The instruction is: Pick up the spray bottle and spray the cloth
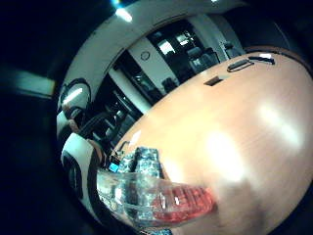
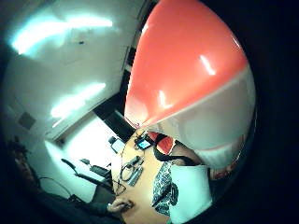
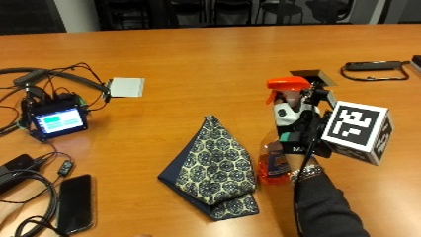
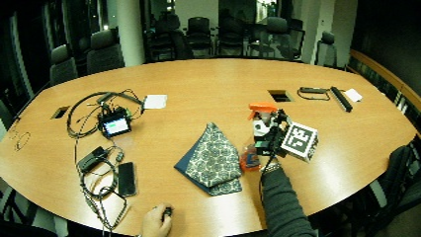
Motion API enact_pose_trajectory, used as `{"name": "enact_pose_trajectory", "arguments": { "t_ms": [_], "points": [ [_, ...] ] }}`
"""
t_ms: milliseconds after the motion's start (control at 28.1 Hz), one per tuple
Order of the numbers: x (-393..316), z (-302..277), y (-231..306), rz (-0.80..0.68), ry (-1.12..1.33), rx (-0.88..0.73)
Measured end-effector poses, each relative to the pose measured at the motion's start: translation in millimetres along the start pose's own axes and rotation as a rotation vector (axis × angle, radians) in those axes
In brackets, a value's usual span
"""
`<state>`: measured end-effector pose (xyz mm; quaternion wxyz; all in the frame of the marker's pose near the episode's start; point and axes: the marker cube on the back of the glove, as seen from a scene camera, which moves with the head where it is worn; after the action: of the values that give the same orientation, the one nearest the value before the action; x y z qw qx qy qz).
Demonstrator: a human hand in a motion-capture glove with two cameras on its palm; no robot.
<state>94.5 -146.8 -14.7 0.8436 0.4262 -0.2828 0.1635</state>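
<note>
Gloved right hand (image 3: 304, 129) with fingers wrapped round the neck of the upright spray bottle (image 3: 279, 143), orange nozzle facing the patterned cloth (image 3: 214, 165) lying just beside it on the counter (image 3: 217, 59).

Wooden conference table (image 3: 197, 59): oval, orange-brown top. Small screen device (image 3: 59, 120): lit, standing at the table's left side among black cables (image 3: 63, 79). White card (image 3: 126, 87): flat, just beside the cables. Black phone (image 3: 74, 202): face down, near the front edge, below the screen device. Black strap-like item (image 3: 373, 65): lying at the far right. Rectangular cable port (image 4: 279, 93): set into the tabletop. Office chairs (image 4: 197, 29): ranged round the far side.
</note>
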Motion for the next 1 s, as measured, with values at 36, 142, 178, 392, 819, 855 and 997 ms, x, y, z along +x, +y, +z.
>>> {"name": "enact_pose_trajectory", "arguments": {
  "t_ms": [36, 142, 178, 392, 819, 855, 997],
  "points": [
    [0, -2, -2, -0.019, 0.022, -0.012],
    [-4, -9, -12, -0.109, 0.109, -0.034],
    [-7, -10, -16, -0.146, 0.143, -0.039],
    [-23, -17, -43, -0.378, 0.335, -0.095],
    [-48, 9, -44, -0.771, 0.600, -0.284],
    [-48, 11, -41, -0.797, 0.622, -0.296],
    [-51, 17, -27, -0.891, 0.689, -0.342]
  ]
}}
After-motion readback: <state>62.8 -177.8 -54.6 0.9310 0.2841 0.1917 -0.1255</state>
